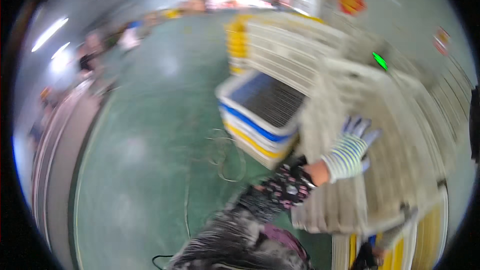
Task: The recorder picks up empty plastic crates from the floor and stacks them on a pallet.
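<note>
My left hand (349, 154), in a white glove with blue and yellow stripes, lies with spread fingers against a large whitish ribbed plastic tray (400, 150). Its fingers point up and away from me. My right hand (398, 232) is low at the right, by the tray's near edge. Motion blurs it, so I cannot make out whether its fingers grip that edge. The tray looks tilted, and more pale trays (434, 102) stand close behind it.
Beside the tray stands a stack of white, blue and yellow crates (260, 137). Farther back are pale crates (295, 47) and yellow ones (237, 42). A thin cord (243, 165) loops over the green floor (145, 170). A long low grey structure (67, 145) runs along the left. White and yellow crates (430, 230) stand low right.
</note>
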Available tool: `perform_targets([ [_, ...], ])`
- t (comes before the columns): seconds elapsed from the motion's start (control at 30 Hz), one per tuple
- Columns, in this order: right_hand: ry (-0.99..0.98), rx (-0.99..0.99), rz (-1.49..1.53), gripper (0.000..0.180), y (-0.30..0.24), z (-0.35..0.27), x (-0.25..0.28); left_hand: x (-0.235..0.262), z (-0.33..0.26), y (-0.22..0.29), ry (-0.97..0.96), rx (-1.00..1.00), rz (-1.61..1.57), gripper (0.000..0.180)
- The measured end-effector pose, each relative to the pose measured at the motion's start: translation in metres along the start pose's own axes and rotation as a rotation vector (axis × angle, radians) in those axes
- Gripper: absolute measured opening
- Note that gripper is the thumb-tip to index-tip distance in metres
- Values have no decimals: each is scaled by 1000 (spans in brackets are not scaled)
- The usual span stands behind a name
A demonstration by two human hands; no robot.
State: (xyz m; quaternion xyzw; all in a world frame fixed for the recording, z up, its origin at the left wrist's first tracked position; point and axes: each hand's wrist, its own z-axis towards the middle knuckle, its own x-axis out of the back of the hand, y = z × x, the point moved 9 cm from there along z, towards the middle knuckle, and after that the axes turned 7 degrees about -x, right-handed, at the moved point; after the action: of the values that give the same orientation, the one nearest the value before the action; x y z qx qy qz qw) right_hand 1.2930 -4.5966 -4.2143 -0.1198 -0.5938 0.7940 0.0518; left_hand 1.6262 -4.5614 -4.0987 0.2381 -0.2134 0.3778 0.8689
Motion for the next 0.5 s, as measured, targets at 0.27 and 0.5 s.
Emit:
perform_targets([
  [0.27, -54, 114, 310, 72, -107, -76, -81, -39, -58, -100, 283, 836, -426, 98],
  [0.5, -137, 51, 231, 70, -99, -45, -75, -63, -49, -127, 245, 771, -708, 93],
])
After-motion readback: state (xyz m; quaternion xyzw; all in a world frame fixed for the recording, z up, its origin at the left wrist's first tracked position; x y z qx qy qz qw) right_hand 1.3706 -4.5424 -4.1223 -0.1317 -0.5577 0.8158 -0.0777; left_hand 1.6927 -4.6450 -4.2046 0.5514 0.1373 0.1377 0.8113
